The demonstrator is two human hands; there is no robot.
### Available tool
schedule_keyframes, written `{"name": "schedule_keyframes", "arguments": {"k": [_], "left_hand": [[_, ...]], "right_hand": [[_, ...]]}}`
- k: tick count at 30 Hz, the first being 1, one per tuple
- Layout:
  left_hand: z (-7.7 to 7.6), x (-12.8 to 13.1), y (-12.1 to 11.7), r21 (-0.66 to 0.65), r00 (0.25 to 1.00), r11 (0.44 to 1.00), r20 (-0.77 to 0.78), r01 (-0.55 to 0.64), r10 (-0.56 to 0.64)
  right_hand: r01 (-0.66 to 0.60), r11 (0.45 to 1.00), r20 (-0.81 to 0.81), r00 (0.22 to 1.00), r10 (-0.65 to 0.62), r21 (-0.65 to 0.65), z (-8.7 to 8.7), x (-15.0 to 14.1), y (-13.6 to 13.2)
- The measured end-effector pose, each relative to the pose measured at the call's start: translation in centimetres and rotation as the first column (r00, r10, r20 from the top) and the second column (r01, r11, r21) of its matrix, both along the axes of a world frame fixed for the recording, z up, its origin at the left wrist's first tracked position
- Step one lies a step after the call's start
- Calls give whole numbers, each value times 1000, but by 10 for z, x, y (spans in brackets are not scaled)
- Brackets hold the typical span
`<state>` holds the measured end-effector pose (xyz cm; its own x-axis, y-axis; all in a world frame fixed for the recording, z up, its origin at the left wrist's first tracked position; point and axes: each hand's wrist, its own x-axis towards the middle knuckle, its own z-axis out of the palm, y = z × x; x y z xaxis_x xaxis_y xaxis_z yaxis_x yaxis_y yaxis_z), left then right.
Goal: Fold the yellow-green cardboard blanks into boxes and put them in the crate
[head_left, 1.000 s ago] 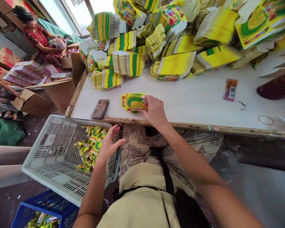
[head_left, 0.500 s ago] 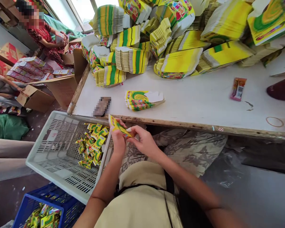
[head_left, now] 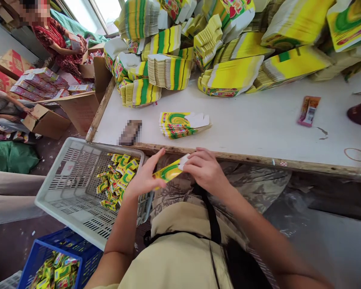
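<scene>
Window (head_left: pixel 108 13) glare, dim floor (head_left: pixel 10 249), lower right seemingly blurred

A single camera, worn on the head, faces forward and down. The wearer's torso (head_left: pixel 168 261) is close at bottom centre, the worktop (head_left: pixel 252 124) beyond it across the upper right.

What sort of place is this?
Probably a packing workshop: bundles of yellow cartons crowd the table, little yellow packs lie in a grey crate, and cardboard boxes stand nearby.
</scene>
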<state>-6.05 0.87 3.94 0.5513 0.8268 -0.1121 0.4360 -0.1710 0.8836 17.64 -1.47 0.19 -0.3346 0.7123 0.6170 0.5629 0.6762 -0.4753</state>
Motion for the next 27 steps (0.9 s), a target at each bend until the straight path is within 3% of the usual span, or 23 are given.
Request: {"name": "schedule_keyframes", "arguments": {"k": [3,5,7,9,11,13,15,18,21,24,27], "left_hand": [[-2,17,-6,13,979,999,-196,52,-48],[-6,27,-12,69,973,997,-228,-23,38],[-12,33,-18,172,961,979,-229,-114,152],[-19,36,-22,274,957,951,-206,-143,204],[-26,39,-24,384,961,911,-164,-147,225],[-31,41,-26,479,970,869,-128,-123,208],[-34,42,-26,519,978,851,-121,-84,170],[-33,42,-24,433,975,899,-166,-65,150],[-34,40,-21,299,966,951,-215,-75,143],[-42,41,-18,318,970,942,-176,-104,166],[-48,41,-18,414,965,897,-128,-158,229]], "right_hand": [[-50,998,-61,997,52,29,1,-14,-8],[67,996,-251,965,-79,-54,-2,-21,-11],[130,958,-460,855,-240,-257,-6,-26,-12],[-49,870,-603,740,-299,-491,-10,-31,-10],[-333,701,-686,660,-305,-631,-12,-37,-7],[-501,547,-723,605,-333,-671,-13,-42,-4],[-546,506,-737,581,-345,-668,-16,-45,-3],[-519,578,-746,611,-263,-629,-24,-45,-6],[-401,698,-657,743,-131,-593,-30,-44,-14],[-251,815,-499,865,-53,-522,-31,-43,-17],[-142,881,-447,891,-85,-451,-30,-40,-14]]}}
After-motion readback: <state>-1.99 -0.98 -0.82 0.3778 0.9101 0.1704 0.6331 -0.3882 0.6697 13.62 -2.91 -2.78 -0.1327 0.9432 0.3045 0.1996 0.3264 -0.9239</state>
